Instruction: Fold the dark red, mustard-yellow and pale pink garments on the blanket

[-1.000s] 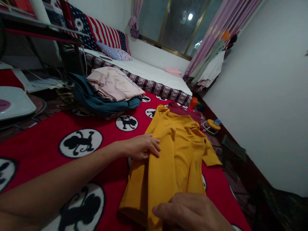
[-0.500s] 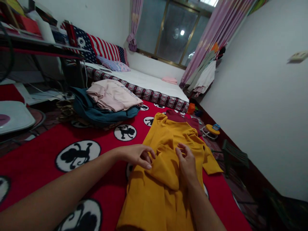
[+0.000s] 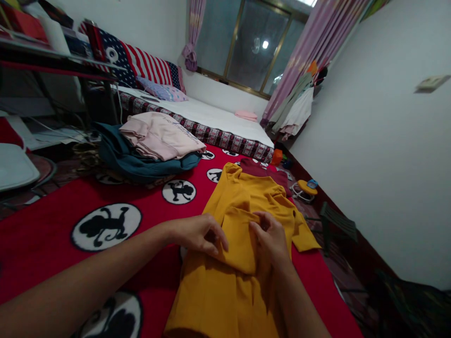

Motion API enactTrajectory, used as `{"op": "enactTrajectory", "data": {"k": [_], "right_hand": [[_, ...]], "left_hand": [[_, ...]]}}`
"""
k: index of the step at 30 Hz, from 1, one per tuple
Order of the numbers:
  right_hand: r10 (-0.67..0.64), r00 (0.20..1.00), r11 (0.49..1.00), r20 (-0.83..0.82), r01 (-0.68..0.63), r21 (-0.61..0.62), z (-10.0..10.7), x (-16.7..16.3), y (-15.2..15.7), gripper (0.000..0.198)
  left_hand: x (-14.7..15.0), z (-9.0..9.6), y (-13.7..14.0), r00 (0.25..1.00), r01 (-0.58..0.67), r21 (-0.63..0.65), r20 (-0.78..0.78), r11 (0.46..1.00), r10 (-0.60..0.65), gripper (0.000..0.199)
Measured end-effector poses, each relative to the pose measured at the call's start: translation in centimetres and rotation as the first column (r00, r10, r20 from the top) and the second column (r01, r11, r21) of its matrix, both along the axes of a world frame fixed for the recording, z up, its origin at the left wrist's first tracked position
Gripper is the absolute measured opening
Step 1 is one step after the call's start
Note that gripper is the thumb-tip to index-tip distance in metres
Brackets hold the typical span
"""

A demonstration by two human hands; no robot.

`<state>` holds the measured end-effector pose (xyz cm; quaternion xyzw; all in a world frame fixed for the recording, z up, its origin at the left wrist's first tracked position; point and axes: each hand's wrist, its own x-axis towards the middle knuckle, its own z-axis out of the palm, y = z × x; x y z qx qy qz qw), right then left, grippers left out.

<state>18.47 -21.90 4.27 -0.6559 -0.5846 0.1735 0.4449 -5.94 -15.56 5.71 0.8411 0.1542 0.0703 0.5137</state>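
A mustard-yellow dress point(image 3: 225, 295) lies spread lengthwise on a red blanket, with one sleeve out to the right. Across its middle, a piece of the same cloth point(image 3: 237, 239) is folded over, probably the other sleeve; I cannot tell for certain. My right hand point(image 3: 273, 237) pinches the upper right edge of this folded piece between thumb and fingers. At its lower left side rests my left hand point(image 3: 202, 234), fingers curved and touching the cloth, a small gap showing between thumb and fingertips. Beyond the neckline lies a dark red garment point(image 3: 252, 166).
The red blanket point(image 3: 151, 263) has white circles with black figures. A clothes pile point(image 3: 162, 136), pink on teal, sits at the left. Behind stand a bed point(image 3: 211, 115) and a cluttered desk point(image 3: 84, 70). Along the right are a yellow-topped stool point(image 3: 306, 188) and a dark stool point(image 3: 338, 223).
My right hand has closed on the edge of the folded yellow piece, which now looks flatter and straighter. My left hand has come down slightly onto the cloth. The view has shifted a little.
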Motion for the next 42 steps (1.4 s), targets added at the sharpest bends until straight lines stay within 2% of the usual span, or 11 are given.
{"op": "enactTrajectory", "data": {"k": [4, 7, 9, 11, 15, 20, 22, 28, 31, 36, 42], "right_hand": [[0.033, 0.999, 0.998, 0.01, -0.033, 0.053, -0.4, -1.6, 0.1, 0.028], [0.001, 0.986, 1.0, 0.167, 0.003, -0.024, -2.0, -1.9, 0.8, 0.026], [-0.031, 0.976, 0.999, 0.214, 0.038, -0.028, -2.9, -2.0, 1.2, 0.026], [-0.028, 0.975, 0.999, 0.22, 0.032, -0.013, -3.2, -2.1, 1.4, 0.027], [-0.001, 0.996, 0.998, 0.086, -0.004, 0.062, -3.1, -2.0, 1.1, 0.026], [-0.106, 0.948, 0.994, -0.3, 0.098, -0.043, -3.5, -0.8, 0.9, 0.032], [-0.145, 0.93, 0.989, -0.337, 0.127, -0.074, -3.4, 0.0, 1.5, 0.033], [-0.109, 0.994, 0.991, 0.004, 0.108, 0.076, -1.5, 2.0, 6.0, 0.027], [-0.084, 0.98, 0.996, 0.18, 0.088, -0.02, -1.1, 1.4, 7.8, 0.024], [-0.15, 0.852, 0.958, 0.501, 0.251, -0.139, -1.7, -0.8, 8.5, 0.024], [-0.341, 0.867, 0.928, 0.364, 0.372, -0.018, -2.2, 1.3, 8.3, 0.021]], "left_hand": [[-1.1, 2.0, 0.1, 0.988, 0.052, -0.007, -0.145, 0.999, -0.053, 0.028], [-1.1, 3.3, -0.5, 0.947, -0.069, 0.229, -0.291, 0.971, 0.136, 0.017], [-0.1, 3.9, -1.2, 0.903, -0.236, 0.478, -0.214, 0.846, 0.373, 0.014], [1.6, 3.9, -2.0, 0.891, -0.359, 0.563, -0.03, 0.744, 0.452, 0.017], [5.6, 1.3, -1.9, 0.903, -0.428, 0.496, 0.267, 0.756, 0.336, 0.034], [7.3, -4.5, 0.5, 0.827, -0.531, 0.565, 0.184, 0.631, 0.531, 0.059], [7.0, -5.8, 1.0, 0.826, -0.515, 0.605, 0.16, 0.608, 0.541, 0.062], [6.8, -5.8, 0.9, 0.835, -0.47, 0.66, 0.118, 0.586, 0.537, 0.06], [6.9, -5.5, 0.7, 0.84, -0.453, 0.667, 0.097, 0.592, 0.533, 0.059], [6.9, -5.2, 0.4, 0.843, -0.444, 0.674, 0.09, 0.591, 0.531, 0.057], [6.9, -5.4, 0.4, 0.842, -0.425, 0.713, 0.084, 0.558, 0.533, 0.059]]}}
